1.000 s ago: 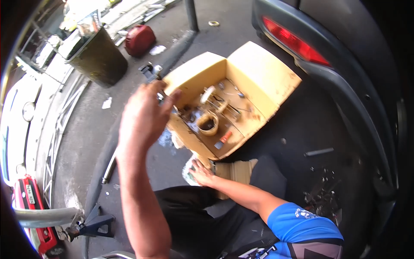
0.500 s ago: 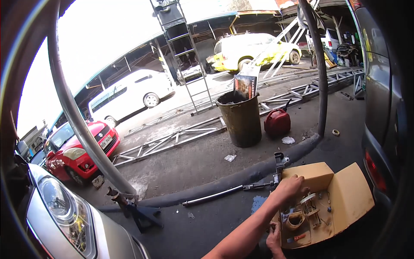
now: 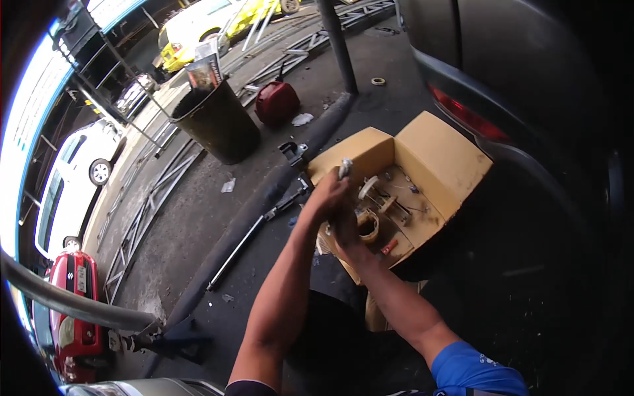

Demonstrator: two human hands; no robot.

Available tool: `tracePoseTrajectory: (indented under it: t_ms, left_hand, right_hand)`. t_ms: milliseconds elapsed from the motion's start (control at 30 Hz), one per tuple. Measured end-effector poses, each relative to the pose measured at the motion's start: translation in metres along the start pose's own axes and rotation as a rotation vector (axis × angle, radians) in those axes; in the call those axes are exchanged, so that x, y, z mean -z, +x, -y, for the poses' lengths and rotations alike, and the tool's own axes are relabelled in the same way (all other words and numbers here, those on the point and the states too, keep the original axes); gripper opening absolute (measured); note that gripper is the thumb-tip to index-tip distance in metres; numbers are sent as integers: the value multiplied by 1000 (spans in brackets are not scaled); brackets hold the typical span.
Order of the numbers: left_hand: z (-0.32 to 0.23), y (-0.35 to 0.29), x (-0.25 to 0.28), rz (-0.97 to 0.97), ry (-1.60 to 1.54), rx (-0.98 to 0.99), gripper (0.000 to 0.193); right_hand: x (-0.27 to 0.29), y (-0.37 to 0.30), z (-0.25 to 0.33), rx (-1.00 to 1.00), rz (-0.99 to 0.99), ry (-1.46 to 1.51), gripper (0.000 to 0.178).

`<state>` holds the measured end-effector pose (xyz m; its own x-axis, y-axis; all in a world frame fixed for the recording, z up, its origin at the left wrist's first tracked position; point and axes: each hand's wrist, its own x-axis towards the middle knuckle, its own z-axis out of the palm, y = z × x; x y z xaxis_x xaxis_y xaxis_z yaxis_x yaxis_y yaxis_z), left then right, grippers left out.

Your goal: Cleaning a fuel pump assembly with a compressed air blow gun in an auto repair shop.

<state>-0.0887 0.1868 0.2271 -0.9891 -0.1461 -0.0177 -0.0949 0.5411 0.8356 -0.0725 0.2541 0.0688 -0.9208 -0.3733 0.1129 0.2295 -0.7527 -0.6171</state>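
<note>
Over the near left side of an open cardboard box (image 3: 439, 168), my left hand (image 3: 325, 197) is closed around a small silvery metal part (image 3: 345, 169) whose end sticks up. I cannot make out its exact kind. My right hand (image 3: 345, 228) is close against the left, just below it, and its fingers are mostly hidden. Inside the stained box stand a brownish ring-shaped part (image 3: 367, 226) and a part with a pale round disc (image 3: 369, 188) and thin rods. A small red-orange item (image 3: 389, 247) lies near the box's front edge.
Left of the box is a floor jack (image 3: 294, 155) with a long handle (image 3: 241, 254). Behind stand a large bin (image 3: 218, 129) and a red fuel can (image 3: 277, 103). A dark vehicle (image 3: 502, 79) looms at the right. A jack stand (image 3: 178, 343) sits lower left.
My view has turned and tilted toward the box. My hands, apart before, are now together, and the silvery part shows in the left. My right forearm and blue sleeve have come into view.
</note>
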Motion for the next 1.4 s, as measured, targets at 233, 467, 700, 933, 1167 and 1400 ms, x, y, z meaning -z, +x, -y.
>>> tracePoseTrajectory:
  t_ms: [233,467,700,933,1167,1400]
  left_hand:
    - [3,-6,32,-107,32,125,36]
    - [-75,-38,-36,222,-6,17,83]
    - [-109,-29,-28,536,402,136,77]
    - [-82,-37,17,-164,674,-43,67]
    - [-87,-36,16,-1,763,119,70]
    - [-79,-37,16,-60,759,45,68]
  right_hand:
    - [-65,-43,94,352,388,-911,57]
    - [-37,23,108,579,-291,-943,62]
    - [57,37,132,110,-55,-474,39]
    - [159,-105,157,-687,-30,-828,32]
    - [234,-170,105,-841,-104,-888,48]
    - [237,-162,98,-608,71,-1447,38]
